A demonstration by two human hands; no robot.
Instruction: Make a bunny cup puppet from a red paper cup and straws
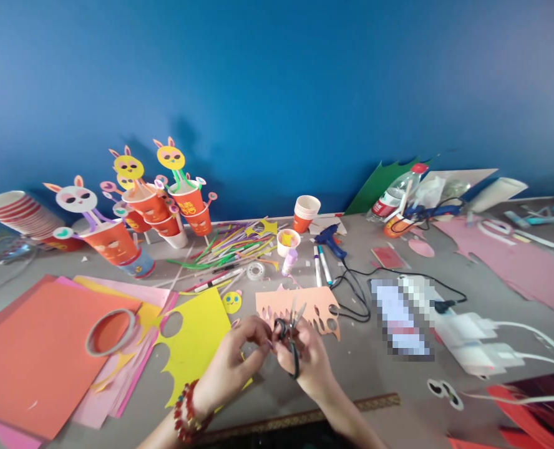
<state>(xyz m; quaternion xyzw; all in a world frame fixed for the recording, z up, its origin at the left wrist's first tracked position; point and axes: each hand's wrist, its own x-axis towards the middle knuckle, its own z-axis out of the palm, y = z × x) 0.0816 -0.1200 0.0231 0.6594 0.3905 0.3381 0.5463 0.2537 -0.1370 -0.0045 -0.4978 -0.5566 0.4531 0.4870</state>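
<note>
"Where are the scissors [292, 333]?"

"In the right hand [309, 362], black handles low, silver blades pointing up and slightly apart."

"And the peach sheet [314, 299]?"

"Lying flat just beyond them, with leaf-shaped holes cut through it and a ragged near edge."

"Anything at the left hand's [233, 362] fingertips?"

"Something pinkish, too small to tell."

2 bare forearms [347, 419], red beaded bracelet [179, 413], left wrist [204, 399], perhaps a gold charm [195, 424]
</note>
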